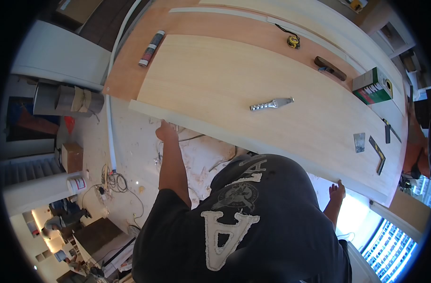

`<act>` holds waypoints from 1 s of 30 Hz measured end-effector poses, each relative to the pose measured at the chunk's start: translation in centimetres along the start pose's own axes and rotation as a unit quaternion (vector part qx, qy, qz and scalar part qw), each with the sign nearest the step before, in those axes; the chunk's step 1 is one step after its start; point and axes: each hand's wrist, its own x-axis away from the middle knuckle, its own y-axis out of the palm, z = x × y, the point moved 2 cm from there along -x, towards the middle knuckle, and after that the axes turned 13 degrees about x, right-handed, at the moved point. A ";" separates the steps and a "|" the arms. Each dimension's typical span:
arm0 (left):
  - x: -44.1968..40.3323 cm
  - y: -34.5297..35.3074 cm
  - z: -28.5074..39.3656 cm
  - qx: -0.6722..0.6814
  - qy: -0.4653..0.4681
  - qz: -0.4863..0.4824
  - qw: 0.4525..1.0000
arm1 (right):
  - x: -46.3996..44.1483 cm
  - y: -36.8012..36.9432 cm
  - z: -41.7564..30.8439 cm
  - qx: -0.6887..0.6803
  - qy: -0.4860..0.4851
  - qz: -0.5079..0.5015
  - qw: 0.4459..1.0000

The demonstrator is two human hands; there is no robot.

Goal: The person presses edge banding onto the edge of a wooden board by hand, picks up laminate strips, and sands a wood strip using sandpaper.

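Note:
A long pale wood strip (pixel 253 140) runs along the near edge of a large light wood panel (pixel 201 75) in front of me. My left hand (pixel 167 132) is closed at the strip's left part, its fingers partly hidden by the edge. Farther right, my right hand (pixel 337 191) is closed at the same strip's underside edge. On the panel lies a scraper with a metallic handle (pixel 272 104). To its right are a flat metal plate (pixel 359 142), a dark try square (pixel 378 154) and a utility knife (pixel 388 131).
Toward the back sit a tape measure (pixel 294 42), a wooden hand plane (pixel 330 68), a green and white can (pixel 373 86) and a printed tube (pixel 152 48). Tangled cables (pixel 114 181) and a white bucket (pixel 76 185) are on the floor at left. A window (pixel 390 250) is lower right.

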 end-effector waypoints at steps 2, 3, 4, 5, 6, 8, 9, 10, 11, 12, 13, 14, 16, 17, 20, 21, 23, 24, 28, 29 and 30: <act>-1.4 -2.2 -3.5 -0.157 0.090 0.013 0.983 | 0.8 0.4 -0.2 0.185 -0.073 0.125 0.972; -1.3 -3.9 -5.0 -0.235 0.130 0.021 0.963 | 0.6 0.6 -0.2 0.342 -0.148 0.204 0.905; 0.1 -6.0 -6.5 -0.327 0.170 -0.016 0.929 | 2.9 1.7 -0.8 0.397 -0.220 0.264 0.851; 1.6 -8.1 -7.9 -0.411 0.218 -0.045 0.884 | 7.5 3.3 -1.6 0.446 -0.289 0.318 0.785; -0.5 -11.8 -13.0 -0.511 0.235 -0.116 0.818 | 9.4 4.2 -1.8 0.453 -0.389 0.292 0.747; 1.8 -17.3 -18.0 -0.691 0.321 -0.291 0.578 | 12.7 6.6 -2.4 0.432 -0.501 0.163 0.732; 4.8 -20.0 -18.6 -0.690 0.321 -0.369 0.533 | 14.5 8.2 -2.7 0.409 -0.496 0.079 0.762; 7.1 -21.7 -18.8 -0.692 0.239 -0.433 0.526 | 16.4 9.5 -2.9 0.391 -0.502 -0.001 0.771; 9.4 -23.3 -18.8 -0.687 0.134 -0.479 0.529 | 18.1 10.6 -2.9 0.371 -0.504 -0.080 0.776; 11.3 -24.6 -18.5 -0.681 0.047 -0.511 0.522 | 19.8 11.8 -2.9 0.360 -0.495 -0.132 0.780; 12.5 -25.4 -17.9 -0.684 0.029 -0.523 0.508 | 21.5 13.0 -2.9 0.347 -0.484 -0.183 0.782; 13.3 -26.3 -17.1 -0.688 0.007 -0.531 0.495 | 22.4 14.0 -2.5 0.331 -0.473 -0.233 0.783; 13.3 -27.1 -15.3 -0.696 0.008 -0.518 0.496 | 23.2 16.0 -1.5 0.349 -0.430 -0.318 0.770; 12.6 -27.0 -14.2 -0.701 0.029 -0.497 0.511 | 23.8 17.1 -1.2 0.355 -0.411 -0.358 0.760; 8.0 -25.9 -10.4 -0.671 0.131 -0.398 0.612 | 25.3 19.6 -0.6 0.346 -0.426 -0.393 0.738; 4.7 -25.6 -9.8 -0.645 0.192 -0.364 0.644 | 25.9 20.5 -0.6 0.347 -0.433 -0.402 0.729; -4.7 -24.7 -9.7 -0.655 0.338 -0.354 0.576 | 27.7 21.7 -1.0 0.387 -0.428 -0.392 0.717; -5.4 -22.2 -6.0 -0.639 0.273 -0.311 0.648 | 28.8 22.5 -1.2 0.406 -0.426 -0.385 0.711; -11.3 -14.0 4.0 -0.354 0.216 -0.145 0.898 | 31.6 25.8 0.1 0.470 -0.470 -0.331 0.670; -13.5 -11.9 6.3 -0.346 0.213 -0.155 0.901 | 30.7 26.9 1.5 0.487 -0.479 -0.313 0.660; -15.6 -9.9 8.7 -0.341 0.206 -0.166 0.902 | 31.6 27.7 1.6 0.520 -0.466 -0.278 0.659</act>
